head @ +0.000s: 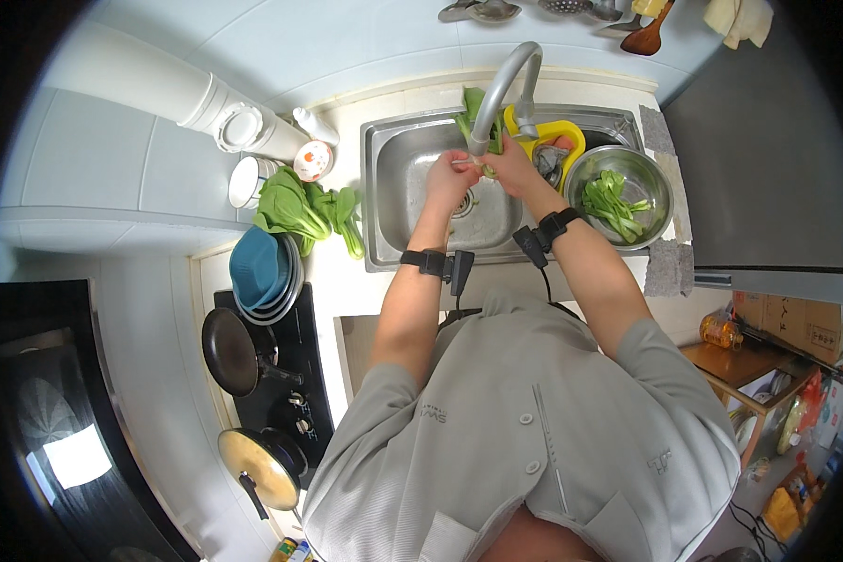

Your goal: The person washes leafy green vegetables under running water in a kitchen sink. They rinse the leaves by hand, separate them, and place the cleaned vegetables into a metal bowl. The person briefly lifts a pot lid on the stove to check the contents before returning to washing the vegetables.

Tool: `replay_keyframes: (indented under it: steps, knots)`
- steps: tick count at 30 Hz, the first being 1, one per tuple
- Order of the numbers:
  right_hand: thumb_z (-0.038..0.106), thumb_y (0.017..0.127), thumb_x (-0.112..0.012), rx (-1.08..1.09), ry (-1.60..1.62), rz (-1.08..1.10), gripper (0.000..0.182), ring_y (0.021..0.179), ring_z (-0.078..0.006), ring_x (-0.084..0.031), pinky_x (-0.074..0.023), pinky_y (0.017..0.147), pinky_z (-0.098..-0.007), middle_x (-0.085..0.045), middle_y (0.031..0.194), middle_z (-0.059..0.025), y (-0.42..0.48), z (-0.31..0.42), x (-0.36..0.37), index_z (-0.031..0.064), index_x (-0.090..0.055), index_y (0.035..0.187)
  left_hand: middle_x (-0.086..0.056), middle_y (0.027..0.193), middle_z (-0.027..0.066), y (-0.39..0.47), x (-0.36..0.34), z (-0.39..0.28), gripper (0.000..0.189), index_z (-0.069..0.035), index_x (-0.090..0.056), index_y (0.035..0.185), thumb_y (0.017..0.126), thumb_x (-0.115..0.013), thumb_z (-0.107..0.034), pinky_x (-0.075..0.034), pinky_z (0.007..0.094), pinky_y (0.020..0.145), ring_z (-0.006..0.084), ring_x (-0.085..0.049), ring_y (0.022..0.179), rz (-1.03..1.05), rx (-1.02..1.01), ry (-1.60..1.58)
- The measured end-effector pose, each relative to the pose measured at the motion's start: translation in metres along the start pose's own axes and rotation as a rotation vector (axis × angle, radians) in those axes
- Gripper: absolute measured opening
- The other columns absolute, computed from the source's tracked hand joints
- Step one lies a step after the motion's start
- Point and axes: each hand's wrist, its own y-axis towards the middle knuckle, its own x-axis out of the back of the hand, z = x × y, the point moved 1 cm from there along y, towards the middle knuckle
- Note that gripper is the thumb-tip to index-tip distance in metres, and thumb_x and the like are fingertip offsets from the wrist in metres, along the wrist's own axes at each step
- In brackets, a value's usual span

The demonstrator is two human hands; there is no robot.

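Note:
Beneath the spout of the grey faucet, my right hand grips a leafy green vegetable that looks like bok choy, its leaves up behind the spout. My left hand meets it from the other side, fingertips pinched on a pale stalk at its base. Both hands are above the left basin of the stainless steel sink, near the drain. To the right, a steel bowl holds loose green stalks. More bok choy lies on the counter at the left.
A yellow sink caddy with cloths sits behind my right hand. Blue and steel basins are stacked by the stove, which bears a frying pan and a lidded pan. A refrigerator stands at the right.

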Motion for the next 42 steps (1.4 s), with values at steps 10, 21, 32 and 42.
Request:
replay_keyframes:
  steps: [10,21,32,42]
  knots:
    - [0.0,0.078,-0.062,-0.055,0.258,0.033,0.03,0.082,-0.0136,-0.057,-0.047,0.069,-0.0274,-0.058,0.094,-0.0035,-0.002,-0.008,-0.002,0.004,-0.053,0.106,-0.062,0.077,0.0027,0.001,0.0,0.009,0.016,0.002,-0.063,0.096,0.084,-0.061,-0.008,-0.045,0.0202,0.059,0.0074,-0.054,0.063,0.014,-0.08,0.005]
    - [0.002,0.077,-0.064,0.152,-0.075,-0.066,0.031,0.087,-0.0122,-0.056,-0.0455,0.075,-0.0263,-0.059,0.099,-0.005,-0.007,-0.004,-0.013,0.0013,-0.054,0.107,-0.059,0.069,0.0078,0.0,-0.009,0.009,0.007,0.004,-0.057,0.082,0.082,-0.059,-0.003,-0.041,0.0214,0.045,0.0105,-0.053,0.053,-0.128,0.06,-0.381]
    - [0.003,0.076,-0.064,0.009,-0.03,-0.13,0.029,0.087,-0.0136,-0.056,-0.045,0.075,-0.0264,-0.059,0.097,-0.0058,-0.001,-0.014,-0.005,-0.0006,-0.055,0.104,-0.061,0.075,0.008,-0.004,0.006,0.012,0.011,0.003,-0.058,0.087,0.078,-0.06,-0.004,-0.045,0.0215,0.051,0.0122,-0.057,0.059,0.046,0.048,-0.294]
    - [0.008,0.074,-0.067,0.041,-0.038,-0.02,0.033,0.084,-0.016,-0.058,-0.0461,0.074,-0.0293,-0.06,0.096,-0.0066,-0.002,-0.034,-0.025,0.0013,-0.057,0.104,-0.06,0.066,0.004,-0.005,0.042,0.008,0.022,-0.004,-0.065,0.08,0.075,-0.063,-0.025,-0.045,0.0263,0.055,0.0072,-0.053,0.061,-0.015,-0.024,0.3]
